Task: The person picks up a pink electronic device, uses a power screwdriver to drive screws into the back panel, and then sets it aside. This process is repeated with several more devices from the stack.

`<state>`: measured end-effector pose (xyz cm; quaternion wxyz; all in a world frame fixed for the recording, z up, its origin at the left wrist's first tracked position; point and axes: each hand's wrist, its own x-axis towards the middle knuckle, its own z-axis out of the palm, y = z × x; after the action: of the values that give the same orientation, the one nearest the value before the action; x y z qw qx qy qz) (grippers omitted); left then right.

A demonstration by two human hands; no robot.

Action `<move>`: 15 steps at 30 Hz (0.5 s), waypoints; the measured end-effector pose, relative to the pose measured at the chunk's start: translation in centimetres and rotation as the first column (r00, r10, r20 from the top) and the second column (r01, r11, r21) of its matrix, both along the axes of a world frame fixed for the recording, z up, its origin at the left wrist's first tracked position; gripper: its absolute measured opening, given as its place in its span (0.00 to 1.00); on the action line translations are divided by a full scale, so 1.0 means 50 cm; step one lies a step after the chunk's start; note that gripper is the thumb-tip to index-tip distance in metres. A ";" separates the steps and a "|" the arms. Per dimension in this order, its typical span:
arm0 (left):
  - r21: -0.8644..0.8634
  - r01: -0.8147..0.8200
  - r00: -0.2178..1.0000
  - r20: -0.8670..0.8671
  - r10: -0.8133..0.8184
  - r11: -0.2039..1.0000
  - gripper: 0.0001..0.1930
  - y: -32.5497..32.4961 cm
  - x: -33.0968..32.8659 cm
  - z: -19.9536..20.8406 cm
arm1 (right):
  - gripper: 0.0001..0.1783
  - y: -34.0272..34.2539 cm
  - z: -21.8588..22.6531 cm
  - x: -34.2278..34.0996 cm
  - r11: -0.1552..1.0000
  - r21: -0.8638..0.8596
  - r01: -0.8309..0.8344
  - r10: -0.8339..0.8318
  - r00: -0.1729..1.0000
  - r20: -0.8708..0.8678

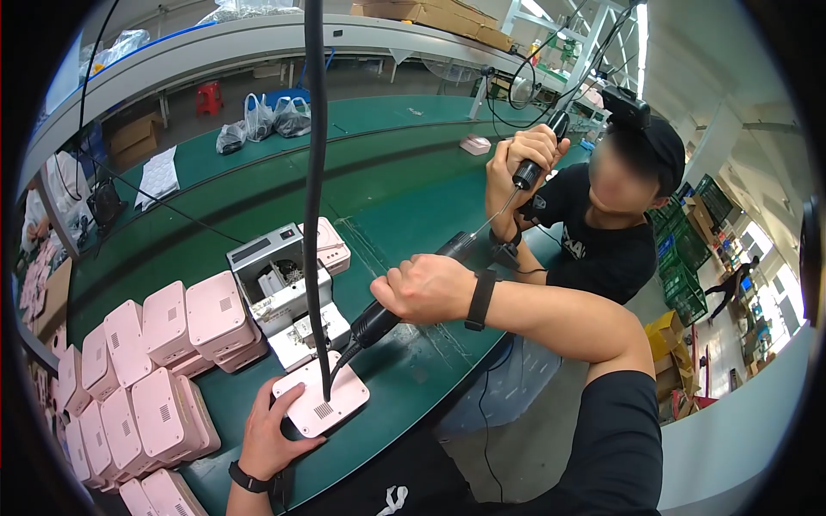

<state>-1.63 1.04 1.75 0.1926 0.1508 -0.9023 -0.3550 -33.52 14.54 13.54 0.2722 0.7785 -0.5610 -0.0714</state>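
Observation:
My right hand [426, 288] is wrapped round a black electric screwdriver [379, 322], held tilted with its cable end low and its front end pointing up to the right. A thin metal shaft [497, 213] runs between it and a black-handled tool [527, 175] in a co-worker's hands [525, 163]; I cannot tell where one tool ends. My left hand [268, 430] grips the left corner of a pale pink plastic case [340, 396], thumb and forefinger around it. The case lies flat, vented face up, with the black cable [315, 172] passing in front.
Stacked pink cases [168, 413] fill the left of the green table [404, 370]. Beyond my case stands a grey-and-white screw feeder [275, 284], with another pink case [327, 245] behind it. Plastic bags [258, 116] lie farther back. The co-worker [602, 206] leans in from the right.

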 end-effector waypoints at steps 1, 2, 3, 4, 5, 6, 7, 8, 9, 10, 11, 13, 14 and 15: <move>-0.001 0.002 1.000 -0.002 -0.002 1.000 0.43 0.000 -0.001 -0.001 | 0.07 0.001 0.001 -0.002 1.000 -0.001 0.002 -0.002 1.000 -0.002; -0.008 0.003 1.000 0.001 -0.003 1.000 0.43 0.000 0.000 -0.002 | 0.06 0.002 0.000 -0.003 1.000 0.000 0.014 -0.014 1.000 -0.006; -0.014 0.005 1.000 0.004 -0.005 1.000 0.43 -0.001 0.000 -0.003 | 0.06 0.003 0.000 -0.004 1.000 0.002 0.027 -0.027 1.000 -0.011; -0.021 0.008 1.000 0.006 -0.008 1.000 0.43 -0.002 -0.001 -0.004 | 0.05 0.005 0.001 -0.006 0.999 0.004 0.040 -0.040 0.999 -0.016; -0.021 0.012 1.000 0.004 -0.012 1.000 0.43 -0.004 -0.001 -0.004 | 0.05 0.006 0.000 -0.004 0.999 0.003 0.044 -0.044 0.999 -0.019; -0.018 0.016 1.000 0.002 -0.016 1.000 0.43 -0.008 -0.001 -0.003 | 0.07 0.005 -0.004 0.001 0.998 -0.016 0.064 -0.064 0.997 -0.030; -0.014 0.017 1.000 -0.002 -0.017 1.000 0.43 -0.010 0.000 -0.002 | 0.08 0.004 -0.008 0.006 0.996 -0.034 0.080 -0.082 0.996 -0.043; -0.010 0.018 1.000 -0.007 -0.018 1.000 0.43 -0.010 -0.001 -0.001 | 0.10 0.003 -0.011 0.011 0.994 -0.054 0.097 -0.100 0.993 -0.056; -0.011 0.021 1.000 -0.010 -0.021 1.000 0.43 -0.009 -0.001 -0.001 | 0.10 0.003 -0.012 0.018 0.994 -0.055 0.099 -0.102 0.993 -0.060; -0.015 0.015 1.000 -0.009 -0.015 1.000 0.43 -0.009 -0.001 -0.001 | 0.11 0.004 -0.008 0.027 0.995 -0.007 0.102 -0.102 0.994 0.047; -0.020 0.009 1.000 -0.008 -0.009 1.000 0.43 -0.008 -0.001 -0.001 | 0.13 0.004 -0.004 0.036 0.994 0.038 0.100 -0.104 0.983 0.153; -0.031 0.013 1.000 -0.014 -0.013 0.999 0.43 -0.005 0.002 -0.001 | 0.14 0.010 -0.008 0.054 0.992 0.077 0.103 -0.119 0.961 0.250; -0.014 0.025 1.000 -0.011 -0.025 1.000 0.44 -0.005 0.003 -0.004 | 0.17 0.011 -0.016 0.062 0.990 0.066 0.125 -0.140 0.919 0.368; 0.002 0.037 0.999 -0.009 -0.037 0.999 0.45 -0.005 0.004 -0.006 | 0.19 0.011 -0.023 0.069 0.988 0.056 0.147 -0.156 0.863 0.480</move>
<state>-1.44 0.80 1.43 0.1897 0.1325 -0.9037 -0.3602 -30.08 15.08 12.38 0.1102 0.7277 -0.6697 0.0990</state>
